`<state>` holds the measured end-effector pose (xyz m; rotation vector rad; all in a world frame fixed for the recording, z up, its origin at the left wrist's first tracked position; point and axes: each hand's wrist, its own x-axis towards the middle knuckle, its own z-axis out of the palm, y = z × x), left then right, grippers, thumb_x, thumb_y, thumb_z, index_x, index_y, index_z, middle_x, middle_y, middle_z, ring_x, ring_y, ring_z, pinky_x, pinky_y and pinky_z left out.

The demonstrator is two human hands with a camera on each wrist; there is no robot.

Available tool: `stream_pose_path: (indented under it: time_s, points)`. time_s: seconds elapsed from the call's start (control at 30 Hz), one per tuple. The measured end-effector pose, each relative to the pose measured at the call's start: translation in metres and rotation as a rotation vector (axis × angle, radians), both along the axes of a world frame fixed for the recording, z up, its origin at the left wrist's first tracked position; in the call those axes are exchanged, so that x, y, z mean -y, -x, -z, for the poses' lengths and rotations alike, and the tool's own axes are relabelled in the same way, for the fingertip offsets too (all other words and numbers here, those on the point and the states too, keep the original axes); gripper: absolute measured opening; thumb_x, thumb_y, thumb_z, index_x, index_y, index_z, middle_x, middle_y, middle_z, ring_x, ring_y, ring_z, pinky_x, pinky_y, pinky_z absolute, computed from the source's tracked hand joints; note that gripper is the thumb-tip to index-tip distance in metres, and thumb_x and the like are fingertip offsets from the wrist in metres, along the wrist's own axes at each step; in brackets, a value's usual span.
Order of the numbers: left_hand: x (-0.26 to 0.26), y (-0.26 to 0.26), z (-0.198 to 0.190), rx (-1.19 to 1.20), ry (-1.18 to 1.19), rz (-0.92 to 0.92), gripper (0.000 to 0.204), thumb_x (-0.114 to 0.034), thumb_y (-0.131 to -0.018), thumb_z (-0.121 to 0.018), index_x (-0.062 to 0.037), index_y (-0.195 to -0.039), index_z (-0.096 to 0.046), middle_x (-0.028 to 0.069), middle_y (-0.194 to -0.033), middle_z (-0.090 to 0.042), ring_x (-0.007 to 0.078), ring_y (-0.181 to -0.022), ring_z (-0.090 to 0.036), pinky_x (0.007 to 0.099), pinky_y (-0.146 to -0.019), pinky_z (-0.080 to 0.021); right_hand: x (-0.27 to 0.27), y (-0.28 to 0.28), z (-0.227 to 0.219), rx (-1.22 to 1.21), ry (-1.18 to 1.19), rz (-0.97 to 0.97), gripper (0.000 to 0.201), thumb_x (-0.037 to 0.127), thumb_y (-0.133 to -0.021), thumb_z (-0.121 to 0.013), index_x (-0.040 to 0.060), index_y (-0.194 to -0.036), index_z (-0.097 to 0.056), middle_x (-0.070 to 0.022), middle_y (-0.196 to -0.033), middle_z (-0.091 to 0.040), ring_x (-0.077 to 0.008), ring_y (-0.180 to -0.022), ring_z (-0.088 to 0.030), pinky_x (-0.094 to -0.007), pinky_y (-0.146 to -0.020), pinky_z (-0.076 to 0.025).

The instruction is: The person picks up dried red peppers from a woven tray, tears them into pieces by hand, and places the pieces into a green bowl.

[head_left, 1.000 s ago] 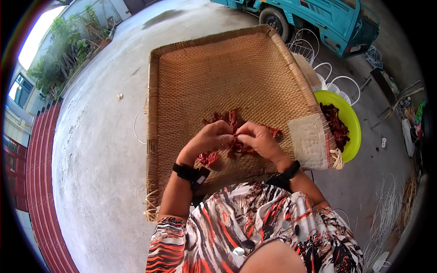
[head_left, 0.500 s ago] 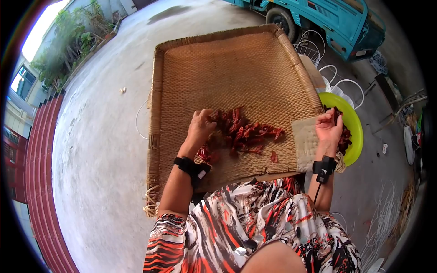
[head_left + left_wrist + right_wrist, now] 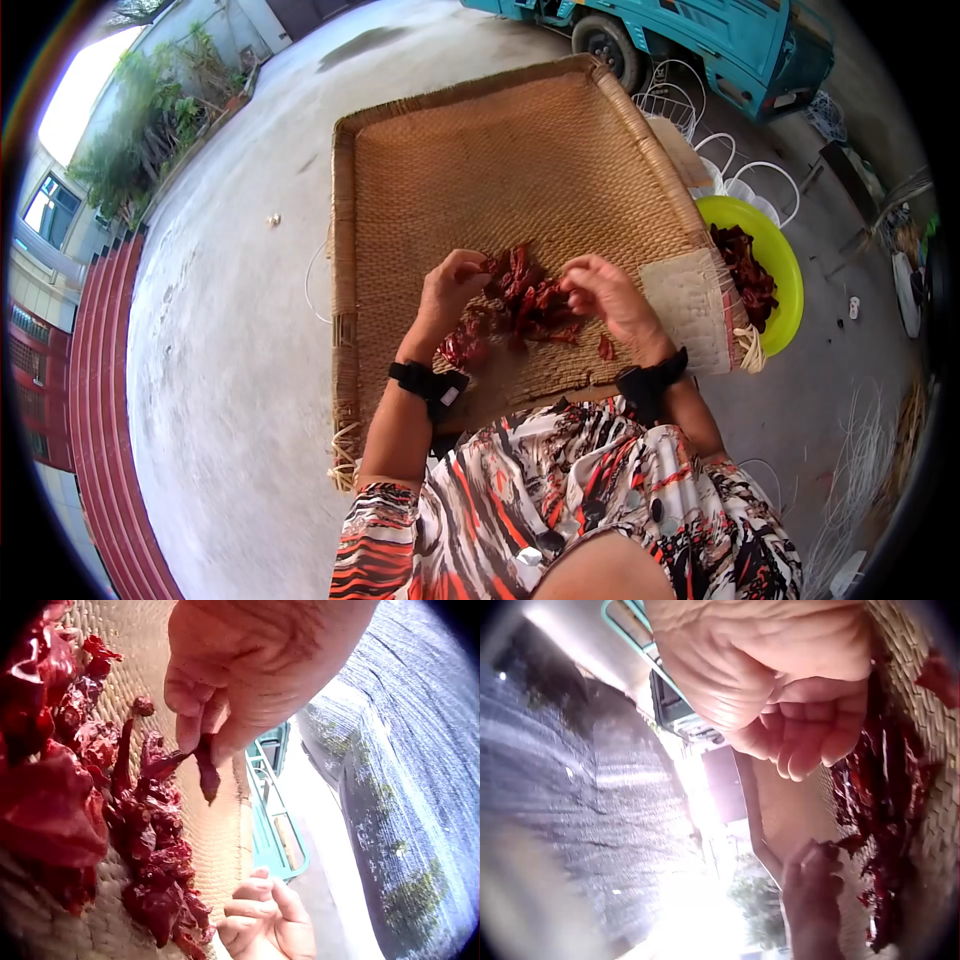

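Note:
A pile of dried red chili peppers point(image 3: 535, 300) lies on the woven tray point(image 3: 480, 150). At the pile's left side, my left hand point(image 3: 450, 290) pinches one dried chili pepper point(image 3: 208, 774) between thumb and fingertips, its tapered end pointing down in the left wrist view. My right hand point(image 3: 612, 298) hovers over the right part of the pile, fingers loosely bent. Nothing shows between those fingers point(image 3: 801, 754) in the right wrist view.
Against the tray's right edge stands a yellow-green basin point(image 3: 790, 270) with more dark red chilies point(image 3: 742, 275) in it. A cloth patch point(image 3: 685, 310) covers the tray's right front corner. A blue three-wheeled truck point(image 3: 740, 50) is parked behind, near white-handled buckets point(image 3: 750, 195).
Both hands were together over the pile, then my right hand went out to the basin's edge. Now it is back over the pile, while the left stayed at the pile's left side.

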<state>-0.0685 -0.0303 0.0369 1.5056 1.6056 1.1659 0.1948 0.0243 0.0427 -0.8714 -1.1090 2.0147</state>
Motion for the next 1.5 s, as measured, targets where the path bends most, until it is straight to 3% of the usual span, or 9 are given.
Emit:
stream_pose_path:
  time_s: [0.2,0.27,0.3,0.5,0.7,0.97,1.2,1.33,1.5]
  points:
    - [0.002,-0.009,-0.005,0.347,0.214,0.186,0.013,-0.012,-0.09,-0.069,-0.0026,-0.091,-0.061,0.0005,-0.079,-0.061,0.0068,-0.066,-0.059,0.0217,-0.061,-0.051,0.019,0.039,0.004,0.18,-0.383,-0.165,0.022,0.016,-0.094,-0.064,0.0028,-0.11,-0.058,-0.003,-0.102,-0.064,-0.0081,-0.09,-0.059,-0.0235,-0.078,-0.05]
    - [0.003,-0.012,-0.005,0.376,0.171,0.212,0.017,-0.017,-0.09,-0.069,-0.0029,-0.091,-0.059,0.0018,-0.07,-0.06,0.0072,-0.057,-0.056,0.0213,-0.047,-0.045,0.024,0.045,0.008,0.182,-0.481,-0.178,0.021,0.015,-0.094,-0.063,0.002,-0.109,-0.059,-0.0015,-0.097,-0.064,-0.0072,-0.089,-0.058,-0.0236,-0.077,-0.05]
    - [0.003,-0.013,-0.006,0.39,0.149,0.224,0.02,-0.019,-0.091,-0.069,-0.003,-0.091,-0.058,0.0025,-0.066,-0.059,0.0074,-0.052,-0.055,0.0211,-0.04,-0.041,0.024,0.045,0.009,0.174,-0.432,-0.178,0.02,0.015,-0.094,-0.063,0.0021,-0.109,-0.059,-0.0012,-0.097,-0.064,-0.0068,-0.087,-0.058,-0.0234,-0.075,-0.05]
    - [0.004,-0.009,-0.01,0.481,0.269,0.211,0.019,-0.023,-0.094,-0.066,-0.0049,-0.092,-0.061,0.0011,-0.079,-0.064,0.0066,-0.064,-0.06,0.0209,-0.057,-0.051,0.02,0.041,0.012,0.173,-0.331,-0.169,0.017,0.015,-0.094,-0.063,0.0029,-0.107,-0.06,0.0007,-0.093,-0.063,-0.0056,-0.081,-0.057,-0.0225,-0.069,-0.05]
    - [0.001,-0.015,-0.002,0.289,0.235,0.242,0.023,-0.026,-0.095,-0.063,-0.004,-0.095,-0.059,-0.0007,-0.066,-0.056,0.0067,-0.058,-0.056,0.0212,-0.04,-0.041,0.017,0.026,0.007,0.202,-0.258,-0.149,0.014,0.012,-0.093,-0.063,0.0043,-0.105,-0.062,0.0013,-0.088,-0.063,-0.0046,-0.074,-0.056,-0.0214,-0.066,-0.049]
    - [0.003,-0.007,-0.005,0.08,0.193,0.175,0.013,-0.015,-0.092,-0.063,-0.0024,-0.094,-0.062,0.0027,-0.071,-0.058,0.0113,-0.059,-0.058,0.0267,-0.053,-0.047,-0.007,-0.02,-0.014,0.028,-0.108,0.242,0.016,0.014,-0.092,-0.064,0.0051,-0.104,-0.059,-0.0017,-0.085,-0.065,-0.0085,-0.067,-0.062,-0.0237,-0.061,-0.053]
    - [0.004,-0.007,0.006,-0.134,0.114,0.292,0.025,-0.012,-0.09,-0.063,-0.0085,-0.114,-0.065,0.0101,-0.116,-0.055,0.0186,-0.095,-0.061,0.0311,-0.077,-0.053,-0.061,-0.131,0.024,-0.856,0.105,0.586,0.026,0.03,-0.096,-0.059,0.0049,-0.097,-0.066,-0.0005,-0.08,-0.064,-0.0111,-0.07,-0.058,-0.0261,-0.066,-0.05]
    - [0.001,-0.007,0.018,-0.315,-0.13,0.433,0.035,-0.008,-0.085,-0.065,-0.013,-0.12,-0.065,0.0124,-0.123,-0.052,0.0262,-0.108,-0.058,0.0348,-0.089,-0.051,-0.055,-0.128,0.019,-0.802,0.164,0.641,0.024,0.026,-0.099,-0.054,0.0054,-0.101,-0.066,-0.0007,-0.084,-0.063,-0.0115,-0.07,-0.057,-0.0268,-0.065,-0.048]
    - [0.002,-0.006,0.016,-0.305,-0.053,0.538,0.039,-0.005,-0.084,-0.065,-0.0113,-0.122,-0.063,0.013,-0.126,-0.053,0.0274,-0.111,-0.057,0.0369,-0.094,-0.049,-0.04,-0.072,0.02,-0.52,0.185,0.516,0.014,0.017,-0.098,-0.055,0.0072,-0.102,-0.063,0.0008,-0.083,-0.062,-0.0098,-0.066,-0.056,-0.0256,-0.06,-0.049]
